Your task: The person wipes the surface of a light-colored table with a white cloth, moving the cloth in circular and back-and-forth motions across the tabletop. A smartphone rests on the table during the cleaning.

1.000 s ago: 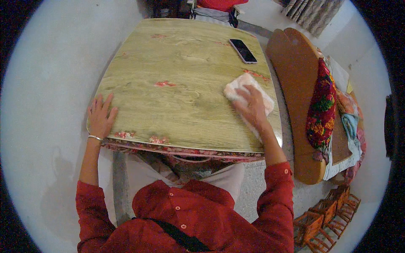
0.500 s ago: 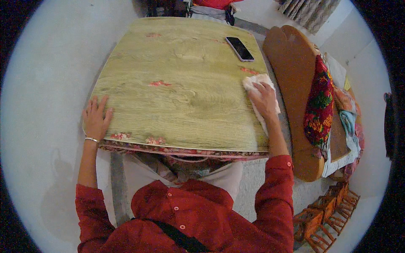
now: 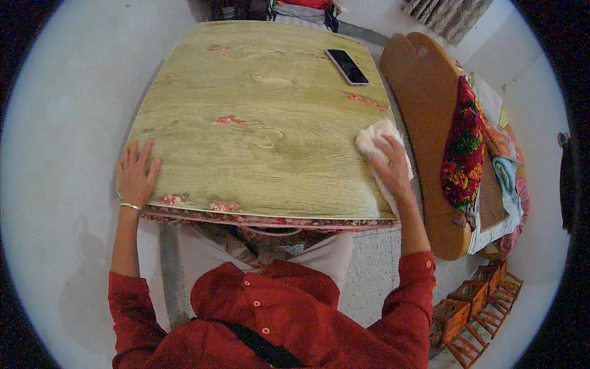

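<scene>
A wood-grain tabletop, yellowish green with small red floral patches, lies in front of me. My left hand rests flat on its near left corner, fingers spread, a bracelet at the wrist. Close to the right edge, my right hand presses a white cloth against the surface. Part of the cloth is hidden under the palm, and its lower end trails along the table edge. Farther up on the right side lies a phone with a dark screen.
Right of the table stands a brown wooden bed or bench, bearing a red floral cushion and folded fabrics. Small wooden chairs are at the lower right. A patterned curtain hangs at the far right. A pale wall borders the left.
My right hand has moved the cloth toward me along the right edge of the table. My left hand stays on its corner. The view has shifted slightly.
</scene>
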The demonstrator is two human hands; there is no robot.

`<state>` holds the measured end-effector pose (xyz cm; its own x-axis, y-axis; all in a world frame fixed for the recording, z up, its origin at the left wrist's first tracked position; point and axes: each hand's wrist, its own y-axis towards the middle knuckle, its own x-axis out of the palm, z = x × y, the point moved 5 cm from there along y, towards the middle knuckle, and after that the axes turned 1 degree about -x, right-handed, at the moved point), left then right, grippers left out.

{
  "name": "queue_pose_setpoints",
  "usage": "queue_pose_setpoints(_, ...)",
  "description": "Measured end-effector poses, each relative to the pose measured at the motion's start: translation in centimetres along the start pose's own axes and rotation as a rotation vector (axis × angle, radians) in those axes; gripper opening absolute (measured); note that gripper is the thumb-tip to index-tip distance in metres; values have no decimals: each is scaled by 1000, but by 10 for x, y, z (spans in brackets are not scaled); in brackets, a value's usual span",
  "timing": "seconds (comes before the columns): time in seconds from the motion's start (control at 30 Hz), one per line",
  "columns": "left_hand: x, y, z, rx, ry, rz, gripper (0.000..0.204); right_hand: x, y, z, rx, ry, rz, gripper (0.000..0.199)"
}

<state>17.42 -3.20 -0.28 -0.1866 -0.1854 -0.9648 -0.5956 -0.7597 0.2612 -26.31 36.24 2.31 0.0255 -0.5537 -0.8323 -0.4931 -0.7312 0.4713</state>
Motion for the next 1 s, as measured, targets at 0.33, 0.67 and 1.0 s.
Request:
queue_pose_setpoints(0.33, 6, -1, -8, 32, 8, 39, 53, 44, 36, -85, -144, 117, -175, 47)
queue_pose_setpoints(0.67, 6, 2, -4, 19, -8, 40, 53, 1, 11, -10, 53, -5, -8, 44)
queue_pose_setpoints(1.0, 6, -1, -11, 24, -24, 28, 53, 44, 33, -103, -276, 126, -135, 46)
